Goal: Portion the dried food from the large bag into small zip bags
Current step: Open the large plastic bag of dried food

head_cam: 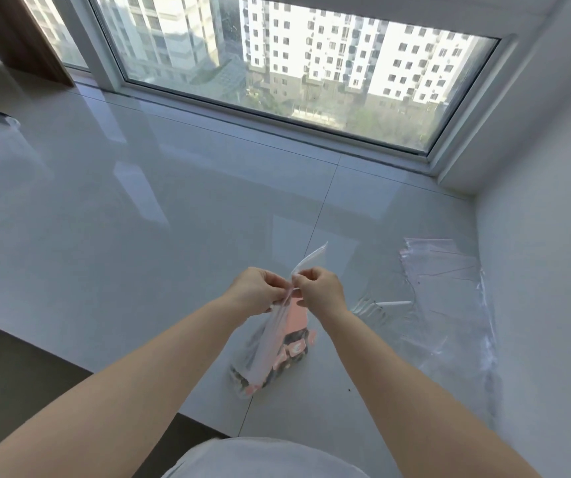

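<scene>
Both hands — left hand (254,291), right hand (318,288) — pinch the pink-labelled bag (273,350).

Both arms stretched out front, left hand (256,290) and right hand (319,287) knuckle to knuckle, fingers curled, each pinching the zip bag's (270,334) top edge.

I see both hands, left hand (256,289) and right hand (318,288), pinching the bag (277,343) top between them; empty zip bags (446,291) lie right of them.
</scene>
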